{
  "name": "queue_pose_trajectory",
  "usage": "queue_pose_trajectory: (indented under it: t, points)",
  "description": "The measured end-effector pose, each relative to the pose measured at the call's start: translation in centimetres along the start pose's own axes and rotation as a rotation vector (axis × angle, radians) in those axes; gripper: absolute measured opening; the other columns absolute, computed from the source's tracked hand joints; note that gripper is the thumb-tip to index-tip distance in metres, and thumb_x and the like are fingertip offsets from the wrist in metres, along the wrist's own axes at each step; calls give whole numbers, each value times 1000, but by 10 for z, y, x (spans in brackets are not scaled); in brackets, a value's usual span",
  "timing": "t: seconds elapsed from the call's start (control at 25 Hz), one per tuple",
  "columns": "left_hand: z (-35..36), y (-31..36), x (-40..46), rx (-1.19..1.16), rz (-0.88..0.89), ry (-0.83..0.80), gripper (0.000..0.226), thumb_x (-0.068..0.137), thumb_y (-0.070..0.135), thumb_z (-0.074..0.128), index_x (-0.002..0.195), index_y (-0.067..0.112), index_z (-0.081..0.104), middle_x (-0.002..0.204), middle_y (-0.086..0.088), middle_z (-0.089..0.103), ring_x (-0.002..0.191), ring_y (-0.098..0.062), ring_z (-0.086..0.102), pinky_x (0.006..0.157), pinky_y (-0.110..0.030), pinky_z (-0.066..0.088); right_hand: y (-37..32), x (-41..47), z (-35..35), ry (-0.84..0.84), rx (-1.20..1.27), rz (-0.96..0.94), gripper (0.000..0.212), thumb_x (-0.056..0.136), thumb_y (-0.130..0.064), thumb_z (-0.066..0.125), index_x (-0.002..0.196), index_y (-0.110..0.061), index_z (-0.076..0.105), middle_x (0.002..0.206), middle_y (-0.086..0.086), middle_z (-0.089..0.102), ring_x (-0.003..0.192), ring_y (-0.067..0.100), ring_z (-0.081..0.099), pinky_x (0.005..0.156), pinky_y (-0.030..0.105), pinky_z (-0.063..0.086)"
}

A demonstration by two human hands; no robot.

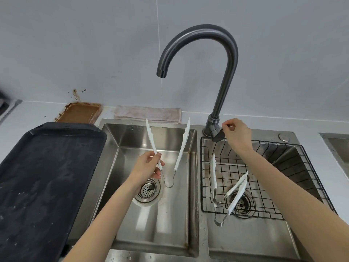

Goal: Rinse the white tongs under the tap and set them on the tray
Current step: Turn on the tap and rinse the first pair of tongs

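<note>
My left hand (148,165) grips one arm of a pair of white tongs (182,148) over the left sink basin (170,214). The tongs are spread in a V, tips pointing away from me, hinge toward me. The dark curved tap (224,52) arches overhead, and a thin trickle of water falls from its spout between the tong arms. My right hand (237,134) pinches the tap's lever (217,134) at its base. A black tray (47,167) lies on the counter to the left of the sink.
Two more white tongs (236,191) lie in a black wire basket (264,167) in the right basin. A folded cloth (149,114) and a brown stained dish (79,115) sit behind the left basin. A drain strainer (148,190) is below my left hand.
</note>
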State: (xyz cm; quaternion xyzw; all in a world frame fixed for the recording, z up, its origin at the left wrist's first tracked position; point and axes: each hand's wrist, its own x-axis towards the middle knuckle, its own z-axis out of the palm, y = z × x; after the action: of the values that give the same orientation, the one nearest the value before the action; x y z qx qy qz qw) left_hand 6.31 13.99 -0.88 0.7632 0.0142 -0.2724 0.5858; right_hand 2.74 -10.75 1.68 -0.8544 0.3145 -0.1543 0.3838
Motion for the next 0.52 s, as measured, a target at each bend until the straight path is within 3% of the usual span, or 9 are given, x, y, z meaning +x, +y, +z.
queue_pose_trajectory:
  t: [0.16, 0.36, 0.52]
  points:
    - [-3, -1, 0, 5, -8, 7, 22, 96, 20, 46, 103, 2, 56, 75, -2, 60, 42, -9, 48, 41, -16, 49, 2, -3, 1, 15, -6, -3, 22, 93, -12, 49, 107, 0, 62, 111, 16, 65, 87, 13, 50, 75, 22, 36]
    - [-5, -5, 1, 11, -14, 8, 22, 96, 20, 45, 103, 2, 56, 75, -2, 60, 33, -2, 48, 41, -16, 50, 3, -4, 2, 26, -7, -2, 22, 93, -12, 49, 107, 0, 61, 109, 15, 66, 86, 13, 51, 70, 14, 35]
    - [-7, -5, 1, 13, -12, 12, 21, 95, 21, 45, 102, 3, 56, 75, -1, 60, 37, -4, 49, 43, -17, 50, 3, -7, 3, 36, 9, 0, 22, 93, -12, 49, 107, 1, 61, 110, 16, 65, 87, 13, 50, 75, 22, 37]
